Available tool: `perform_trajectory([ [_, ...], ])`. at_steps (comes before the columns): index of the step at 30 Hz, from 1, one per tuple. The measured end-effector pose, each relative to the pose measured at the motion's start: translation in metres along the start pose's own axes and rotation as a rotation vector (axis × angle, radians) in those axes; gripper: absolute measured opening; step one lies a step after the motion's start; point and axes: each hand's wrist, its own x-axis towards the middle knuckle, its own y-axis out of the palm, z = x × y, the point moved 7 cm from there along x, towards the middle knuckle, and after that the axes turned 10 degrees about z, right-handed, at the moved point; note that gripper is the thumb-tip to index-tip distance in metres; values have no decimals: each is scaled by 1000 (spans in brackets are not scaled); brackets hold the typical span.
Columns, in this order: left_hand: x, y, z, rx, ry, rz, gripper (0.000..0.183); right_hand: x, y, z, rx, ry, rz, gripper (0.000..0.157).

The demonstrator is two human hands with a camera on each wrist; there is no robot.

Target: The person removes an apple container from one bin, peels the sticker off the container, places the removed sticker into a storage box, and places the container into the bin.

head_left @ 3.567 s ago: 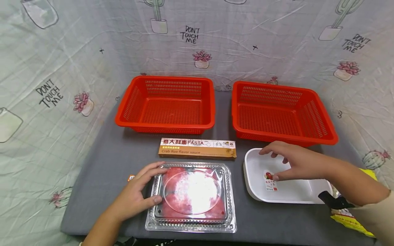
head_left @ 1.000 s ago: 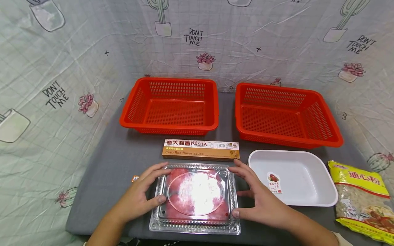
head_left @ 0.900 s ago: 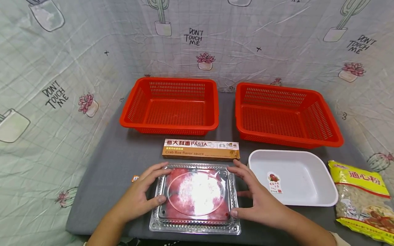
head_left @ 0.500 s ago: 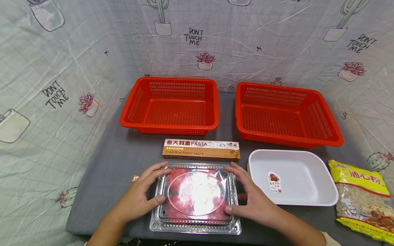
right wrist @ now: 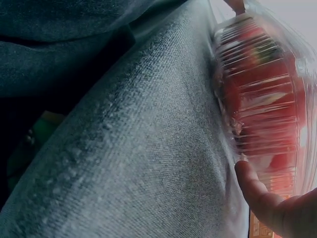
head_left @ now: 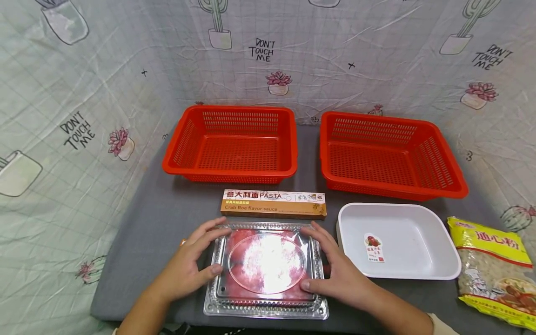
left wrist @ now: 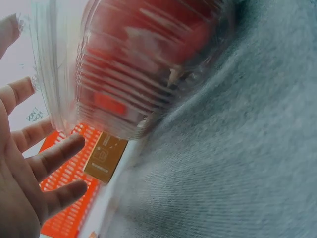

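Note:
A clear plastic clamshell box (head_left: 268, 304) with red contents lies flat near the table's front edge. Glare covers the middle of its lid, so what the contents are cannot be told. My left hand (head_left: 186, 267) touches the box's left rim, thumb and fingers spread apart. In the left wrist view, the fingers of that hand (left wrist: 54, 157) are fairly straight. My right hand (head_left: 341, 274) rests on the right rim, its thumb lying over the lid. The right wrist view has one finger (right wrist: 253, 191) extended along the box's ribbed side.
Behind the box lies a pasta carton (head_left: 273, 204). Two red plastic baskets (head_left: 234, 173) (head_left: 393, 188) stand at the back. On the right are a white tub (head_left: 412, 242) with a sticker and a yellow bag of macaroni (head_left: 496, 274). A small orange item (head_left: 183, 242) shows beside the left hand.
My right hand came from above the white tub to the box's right side, then slid slightly left over its rim. The left hand and the box have hardly moved.

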Motion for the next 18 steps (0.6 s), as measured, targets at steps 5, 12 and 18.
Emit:
perform_trajectory([
  [5,2,-4,2,6,3,-11,75,0,1,-1,34,-32,-7,103],
  [12,5,-11,2,9,3,-12,74,2,3,-5,101,-70,27,108],
  [18,11,-24,2,24,-7,-33,70,4,2,-7,87,-52,54,112],
])
